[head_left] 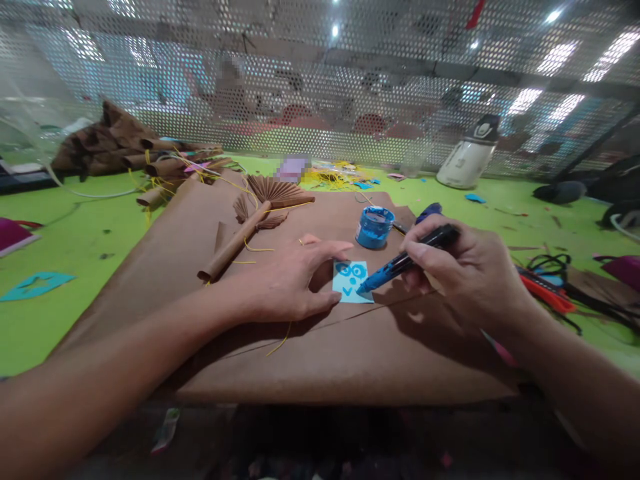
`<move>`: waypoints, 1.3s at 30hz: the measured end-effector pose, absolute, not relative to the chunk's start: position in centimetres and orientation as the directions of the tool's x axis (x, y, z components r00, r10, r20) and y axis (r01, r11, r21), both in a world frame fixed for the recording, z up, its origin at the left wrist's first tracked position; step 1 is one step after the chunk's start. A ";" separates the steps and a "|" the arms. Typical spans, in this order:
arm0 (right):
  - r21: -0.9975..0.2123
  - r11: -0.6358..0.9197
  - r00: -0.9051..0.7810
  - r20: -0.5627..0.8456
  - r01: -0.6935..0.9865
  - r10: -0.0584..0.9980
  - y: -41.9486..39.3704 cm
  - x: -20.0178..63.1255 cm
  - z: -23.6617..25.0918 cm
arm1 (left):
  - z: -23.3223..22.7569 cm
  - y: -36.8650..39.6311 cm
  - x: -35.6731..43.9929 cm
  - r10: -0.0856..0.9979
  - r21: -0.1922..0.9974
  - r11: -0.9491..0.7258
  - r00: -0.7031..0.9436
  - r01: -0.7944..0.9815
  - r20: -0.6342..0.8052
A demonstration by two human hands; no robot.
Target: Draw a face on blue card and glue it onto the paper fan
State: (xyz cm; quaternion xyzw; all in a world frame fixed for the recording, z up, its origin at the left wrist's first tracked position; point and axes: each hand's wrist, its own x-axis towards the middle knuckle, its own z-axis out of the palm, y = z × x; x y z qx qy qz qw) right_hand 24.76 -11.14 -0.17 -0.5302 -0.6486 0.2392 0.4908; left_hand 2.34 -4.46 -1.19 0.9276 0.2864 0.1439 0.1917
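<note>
A small light-blue paper square (pixel 345 293) lies on brown paper (pixel 320 367). Blue marks form two ringed eyes, a dot and a small V on it. My left hand (pixel 285 280) holds the square by its left side, thumb at the lower corner and a forefinger at the upper one. Between the fingers of my right hand (pixel 460 273) is a black marker pen (pixel 400 263), smeared with blue towards its front. The pen slants down to the left, its blue tip at the square's right part. An uncapped jar of blue paint (pixel 375 228) stands just behind.
A brown paper fan shape on a rolled tube (pixel 235 243) lies left of the jar. Farther left are more paper rolls (pixel 165 167). A white bottle (pixel 470 157) stands back right, before a perforated metal screen (pixel 320 87). Red-handled tool (pixel 547 291) and black cords lie right.
</note>
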 end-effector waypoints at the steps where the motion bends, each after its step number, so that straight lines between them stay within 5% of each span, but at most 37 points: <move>1: -0.832 0.325 0.048 0.386 0.449 0.921 -11.1 24.7 -0.2 | -1.2 -4.5 2.4 0.587 0.438 -0.762 0.794 0.476 0.157; 21: -0.811 0.355 0.015 0.407 0.465 0.913 -11.3 24.8 -0.1 | -1.0 -4.6 2.4 0.578 0.434 -0.770 0.800 0.468 0.161; 35: -0.917 0.398 0.309 0.390 0.039 0.868 -9.4 26.2 0.8 | -1.1 -4.7 2.0 0.628 0.435 -0.735 0.765 0.521 0.144; 39: -0.925 0.363 0.339 0.379 0.113 0.861 -8.5 26.8 2.4 | -0.9 -4.8 1.8 0.650 0.413 -0.721 0.749 0.556 0.127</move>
